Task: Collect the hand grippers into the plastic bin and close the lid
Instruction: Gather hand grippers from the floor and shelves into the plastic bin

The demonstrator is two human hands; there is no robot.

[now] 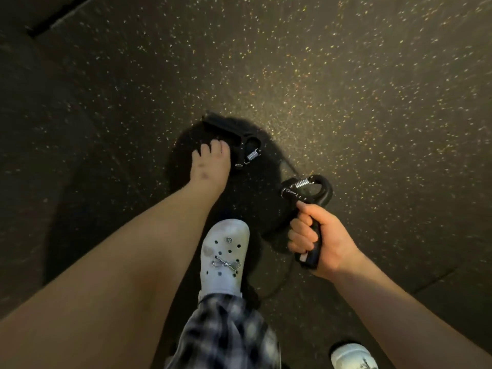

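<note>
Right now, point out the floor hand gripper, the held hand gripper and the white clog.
floor hand gripper (225,128): head view, handle.
held hand gripper (326,193): head view, curved head.
white clog (226,249): head view, upper.

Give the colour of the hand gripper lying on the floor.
The floor hand gripper is black with a silver spring; the head view shows it.

White perforated clogs (225,257), grey plaid trousers (223,334)
</note>
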